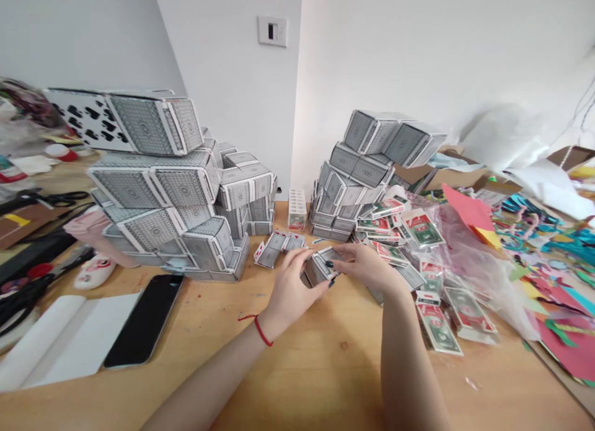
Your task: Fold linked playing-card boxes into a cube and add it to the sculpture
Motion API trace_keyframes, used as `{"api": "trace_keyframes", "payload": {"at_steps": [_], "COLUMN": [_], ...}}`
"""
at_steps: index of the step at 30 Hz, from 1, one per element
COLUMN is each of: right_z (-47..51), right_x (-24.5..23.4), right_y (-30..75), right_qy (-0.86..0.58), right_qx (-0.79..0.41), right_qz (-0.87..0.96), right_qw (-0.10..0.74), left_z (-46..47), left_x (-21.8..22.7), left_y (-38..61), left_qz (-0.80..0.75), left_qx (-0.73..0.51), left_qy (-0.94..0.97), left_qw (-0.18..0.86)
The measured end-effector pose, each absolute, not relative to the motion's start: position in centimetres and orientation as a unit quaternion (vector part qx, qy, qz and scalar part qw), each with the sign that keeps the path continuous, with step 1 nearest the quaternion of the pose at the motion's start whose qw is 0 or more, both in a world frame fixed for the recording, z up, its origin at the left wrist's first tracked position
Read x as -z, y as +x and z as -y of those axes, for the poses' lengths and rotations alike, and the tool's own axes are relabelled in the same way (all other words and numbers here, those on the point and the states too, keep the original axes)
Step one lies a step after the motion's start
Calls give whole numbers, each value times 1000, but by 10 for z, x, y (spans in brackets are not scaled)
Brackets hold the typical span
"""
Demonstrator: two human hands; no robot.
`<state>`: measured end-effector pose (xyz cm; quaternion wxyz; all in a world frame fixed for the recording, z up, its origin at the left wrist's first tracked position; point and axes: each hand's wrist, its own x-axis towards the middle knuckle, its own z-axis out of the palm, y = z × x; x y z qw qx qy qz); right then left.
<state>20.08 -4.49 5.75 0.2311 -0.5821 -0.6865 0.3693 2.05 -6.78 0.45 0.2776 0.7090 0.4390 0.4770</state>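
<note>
Between my two hands is a small box made of grey-backed playing cards (321,265), held just above the wooden table (344,369). My left hand (294,288) grips its left side, with the thumb along the near edge. My right hand (360,265) pinches the top right of it, thumb on the card face. Just behind my left hand lie folded playing cards (275,250) with red pips. Stacked boxes of the same grey cards rise at the left (186,183) and in a second stack at the right (357,164).
Packs of cards (437,322) in red and green boxes are heaped at the right beside clear plastic wrap (483,270). A black phone (145,319) and an open notebook (69,338) lie at the left, near black scissors (56,198). Coloured paper (567,338) covers the far right.
</note>
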Motion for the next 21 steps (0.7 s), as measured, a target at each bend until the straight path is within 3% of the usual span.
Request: {"api": "trace_keyframes", "payload": {"at_steps": [21], "right_z": [43], "right_x": [-51], "right_y": [199], "right_qy": [-587], "right_qx": [-385], "right_qz": [669], "right_qw": [245], "left_z": [66], "left_x": [-10], "left_y": [14], "left_qz": [-429], "left_qx": [-464], "left_qy": [724], "left_qw": [277]}}
